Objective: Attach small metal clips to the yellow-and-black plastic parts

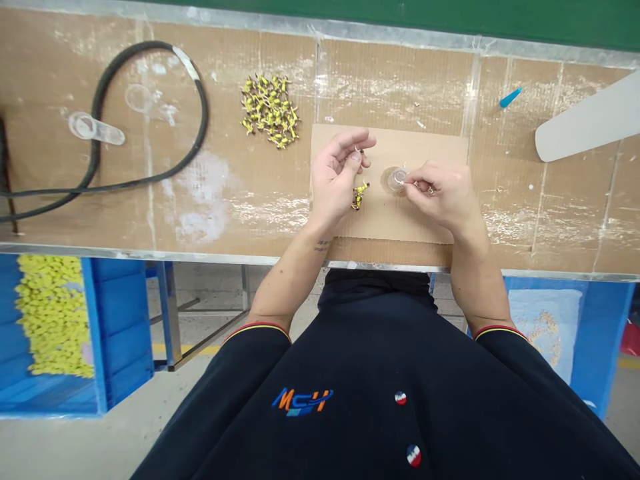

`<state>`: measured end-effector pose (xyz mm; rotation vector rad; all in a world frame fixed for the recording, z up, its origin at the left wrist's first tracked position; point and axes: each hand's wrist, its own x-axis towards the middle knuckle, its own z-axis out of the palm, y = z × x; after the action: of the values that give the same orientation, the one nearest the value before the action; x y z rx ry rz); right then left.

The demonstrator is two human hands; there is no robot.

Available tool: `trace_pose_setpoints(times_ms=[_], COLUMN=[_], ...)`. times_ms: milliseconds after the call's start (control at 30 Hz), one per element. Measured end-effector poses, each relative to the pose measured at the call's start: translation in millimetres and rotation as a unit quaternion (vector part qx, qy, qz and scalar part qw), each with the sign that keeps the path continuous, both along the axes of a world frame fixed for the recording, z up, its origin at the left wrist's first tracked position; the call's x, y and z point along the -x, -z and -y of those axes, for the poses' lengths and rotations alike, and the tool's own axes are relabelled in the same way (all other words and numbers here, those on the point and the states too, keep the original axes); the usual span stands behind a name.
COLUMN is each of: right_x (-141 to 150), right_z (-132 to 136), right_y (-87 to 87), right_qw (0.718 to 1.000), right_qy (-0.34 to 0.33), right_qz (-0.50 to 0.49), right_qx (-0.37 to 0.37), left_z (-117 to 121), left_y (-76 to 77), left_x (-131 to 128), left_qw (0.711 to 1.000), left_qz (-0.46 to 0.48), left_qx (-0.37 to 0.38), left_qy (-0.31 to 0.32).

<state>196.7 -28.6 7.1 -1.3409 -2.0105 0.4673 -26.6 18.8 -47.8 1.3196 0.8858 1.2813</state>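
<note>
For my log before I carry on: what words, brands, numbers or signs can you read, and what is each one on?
"MCH", as it appears: stylised logo on the dark shirt; possibly upside down, so uncertain.
Dark marks on the left forearm: too small and blurred to read.
Two red, white and blue buttons: any lettering is too small to read.

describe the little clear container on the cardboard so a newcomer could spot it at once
On the brown table, find the loose cardboard sheet. Between the left hand and right hand, close by the latter, sits the clear container, round and see-through, unlike the yellow-and-black pieces nearby.
</note>
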Motion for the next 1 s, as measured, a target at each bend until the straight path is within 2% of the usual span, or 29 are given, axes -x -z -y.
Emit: trace_pose_setpoints(times_ms=[167, 300, 400, 567, 767, 1000], right_x=[7, 17, 26, 35, 39, 40], right_z=[3, 7, 9, 10, 9, 9], right_y=[-10.2, -14.7, -13.2, -9.4, -5.2, -5.5], right_qw=[0.993, 0.969, 0.952, 0.943, 0.928, 0.917], right_qy=[0.033, 0.045, 0.036, 0.017, -0.012, -0.030], right_qz=[-0.105, -0.235, -0.298, -0.329, -0.373, -0.398], right_qx=[-0.042, -0.060, -0.057, -0.043, -0.012, 0.002], left_z=[4, 12, 17, 23, 30, 32], left_y=[-7.0, -13.9, -16.9, -21.8, -32.1, -35.1], left_x=[-4, -10, -14, -19, -27, -28], left_qw=[0.998, 0.988, 0.983, 0.979, 0.973, 0.976], left_qz=[0.050, 0.095, 0.119, 0.149, 0.156, 0.156], left_qx=[0.039, 0.099, 0.108, 0.085, 0.116, 0.101], left_qy=[0.023, 0.074, 0.091, 0.107, 0.126, 0.113])
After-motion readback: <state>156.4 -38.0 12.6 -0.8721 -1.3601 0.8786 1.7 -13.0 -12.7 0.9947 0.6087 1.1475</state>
